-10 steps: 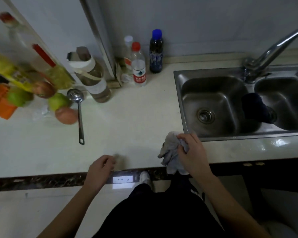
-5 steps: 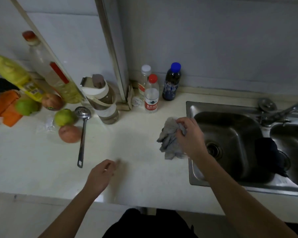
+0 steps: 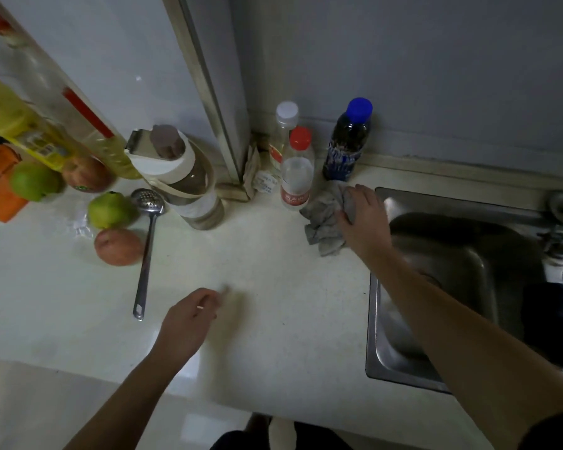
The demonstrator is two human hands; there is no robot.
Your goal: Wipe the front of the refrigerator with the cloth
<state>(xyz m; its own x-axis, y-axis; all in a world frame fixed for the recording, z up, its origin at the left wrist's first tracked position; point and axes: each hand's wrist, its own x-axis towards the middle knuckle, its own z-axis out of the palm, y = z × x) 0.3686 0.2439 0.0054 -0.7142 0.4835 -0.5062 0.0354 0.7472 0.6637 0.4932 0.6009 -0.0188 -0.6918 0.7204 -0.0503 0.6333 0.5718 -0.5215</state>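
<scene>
KITCHEN COUNTER: My right hand grips the grey cloth, which lies bunched on the counter by the left rim of the sink. My left hand hovers well apart from it over the counter's near side. Its fingers are loosely curled with nothing plainly in them, though blur hides the fingertips.

The cloth sits just beside the red-capped bottle, perhaps touching its foot, and a blue-capped bottle stands close behind. Up and to the left rises the pale panel I take for the refrigerator. By my reading the cloth has not yet reached it.

The way there is crowded. A jug and an oil bottle stand against the panel's foot, with fruit and a ladle on the counter before them.

If I lift the cloth carelessly, its hanging tail could snag the red-capped bottle, which looks light enough to tip. A low, broad stroke across the panel could knock the jug or the oil bottle and send the fruit rolling toward the counter's edge. A slack grip this near the rim could drop the cloth into the sink.
</scene>
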